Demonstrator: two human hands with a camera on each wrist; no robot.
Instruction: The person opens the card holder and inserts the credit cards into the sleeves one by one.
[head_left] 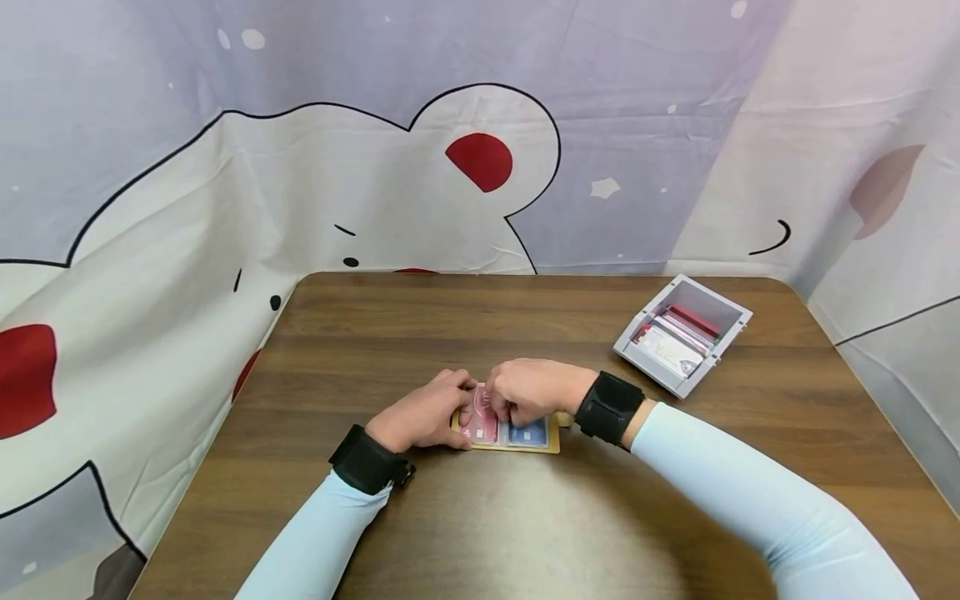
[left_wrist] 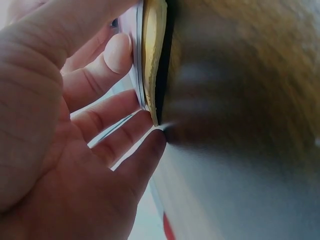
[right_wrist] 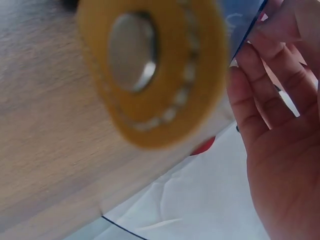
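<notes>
An opened yellow card holder (head_left: 554,436) with clear sleeves lies on the table, a pink card (head_left: 487,427) on its left side and a blue card (head_left: 534,433) on its right. My left hand (head_left: 429,410) grips the holder's left end, thumb near the front corner and fingers toward the back edge. Over the middle, my right hand (head_left: 537,392) bends its fingers down between the two cards, pinching at the holder's inner edge; its fingertips are partly hidden. The right wrist view shows the holder's snap tab (right_wrist: 172,107) close up, beside that hand.
A grey plastic box (head_left: 651,372) stands open at the back right of the wooden table (head_left: 360,325), with several cards (head_left: 670,348) inside. Behind the table hangs a patterned curtain (head_left: 300,183). Each wrist wears a black band (head_left: 611,407).
</notes>
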